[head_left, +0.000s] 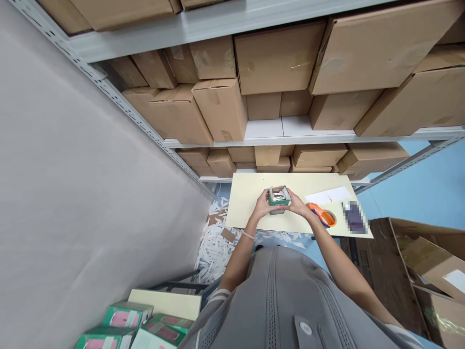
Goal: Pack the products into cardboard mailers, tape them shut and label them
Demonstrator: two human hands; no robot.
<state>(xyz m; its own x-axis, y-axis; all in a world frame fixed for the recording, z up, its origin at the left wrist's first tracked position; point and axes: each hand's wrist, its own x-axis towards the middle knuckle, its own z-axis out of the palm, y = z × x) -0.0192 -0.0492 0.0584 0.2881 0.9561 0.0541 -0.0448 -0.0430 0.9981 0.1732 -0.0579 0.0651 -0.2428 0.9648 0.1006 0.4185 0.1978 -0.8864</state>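
Between my two hands is a small green box (278, 202) with its top flaps up and something shiny inside that I cannot make out. My left hand (263, 203) grips the box's left side. On the opposite side, my right hand (297, 204) has its fingers closed round the box. The box is held over the cream tabletop (250, 186). Just right of my right wrist lies an orange tape dispenser (321, 214) with a roll of tape. A white sheet of paper (329, 195) is behind it.
A blurred-out dark object (355, 217) lies at the table's right end. Metal shelving with cardboard boxes (221, 109) rises behind the table. Paper strips (214, 249) litter the floor. Green boxes (123, 317) are stacked at lower left, and a large open carton (392, 261) stands at right.
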